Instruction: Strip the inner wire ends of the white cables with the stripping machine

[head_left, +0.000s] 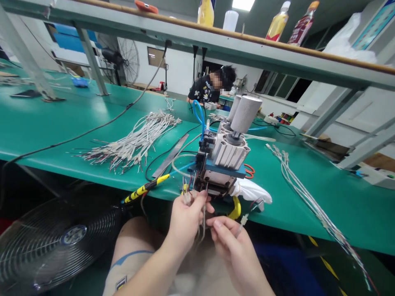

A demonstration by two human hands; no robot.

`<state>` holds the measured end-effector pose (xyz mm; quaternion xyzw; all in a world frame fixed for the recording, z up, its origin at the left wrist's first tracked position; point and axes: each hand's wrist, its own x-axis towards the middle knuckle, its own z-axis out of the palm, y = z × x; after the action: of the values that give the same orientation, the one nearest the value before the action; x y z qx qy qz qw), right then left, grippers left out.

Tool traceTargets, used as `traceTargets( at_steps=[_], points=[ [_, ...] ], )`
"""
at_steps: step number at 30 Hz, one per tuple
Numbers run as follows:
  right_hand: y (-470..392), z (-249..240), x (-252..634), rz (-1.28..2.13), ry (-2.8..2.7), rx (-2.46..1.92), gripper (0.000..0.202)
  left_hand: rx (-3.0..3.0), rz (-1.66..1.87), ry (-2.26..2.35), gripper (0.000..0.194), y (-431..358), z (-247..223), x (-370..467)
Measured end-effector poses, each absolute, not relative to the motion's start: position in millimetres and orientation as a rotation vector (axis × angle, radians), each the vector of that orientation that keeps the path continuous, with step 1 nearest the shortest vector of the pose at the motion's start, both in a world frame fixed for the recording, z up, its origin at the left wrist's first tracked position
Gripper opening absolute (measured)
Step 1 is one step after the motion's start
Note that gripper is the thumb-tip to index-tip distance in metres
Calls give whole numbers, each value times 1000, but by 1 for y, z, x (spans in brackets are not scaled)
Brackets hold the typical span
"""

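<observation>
My left hand [189, 213] is closed on white cables with small connectors, just in front of a metal press machine [228, 152]. Thin coloured wires rise from its fingers toward the machine's lower front. Close beside it on the right, my right hand [230, 236] has its thumb and fingers pinched together. A cable with a pale connector [244, 219] runs through that hand, its dark wire ends pointing up and right. A yellow curved part [235, 208] shows under the machine, behind my hands.
A large bundle of white cables [132, 144] lies left on the green table [74, 123], near a metal ruler [170, 156]. More cables [304, 195] stretch along the right. A fan [74, 236] stands lower left. A shelf [173, 28] crosses above; a person [205, 88] sits beyond.
</observation>
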<state>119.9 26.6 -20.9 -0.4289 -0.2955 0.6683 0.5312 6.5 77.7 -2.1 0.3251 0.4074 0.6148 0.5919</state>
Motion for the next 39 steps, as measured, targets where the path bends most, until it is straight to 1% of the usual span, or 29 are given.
traceTargets(
  at_steps=[5,15,25,28,34,39],
  points=[
    [25,-17,120,1629,-726,-1021,35,733,1434,954,31,79,1,8],
    [23,-15,118,1649,-712,-1045,37,628,1425,916,24,76,11,10],
    [21,-16,119,1648,-745,-1049,36,591,1478,896,24,75,10,12],
    [23,-16,120,1586,-751,-1058,37,593,1480,885,24,75,10,13],
    [34,-10,123,1369,-855,-1013,30,567,1456,870,22,72,10,15],
    [46,0,119,1278,-929,-1004,39,555,1445,840,22,73,11,15]
  ],
)
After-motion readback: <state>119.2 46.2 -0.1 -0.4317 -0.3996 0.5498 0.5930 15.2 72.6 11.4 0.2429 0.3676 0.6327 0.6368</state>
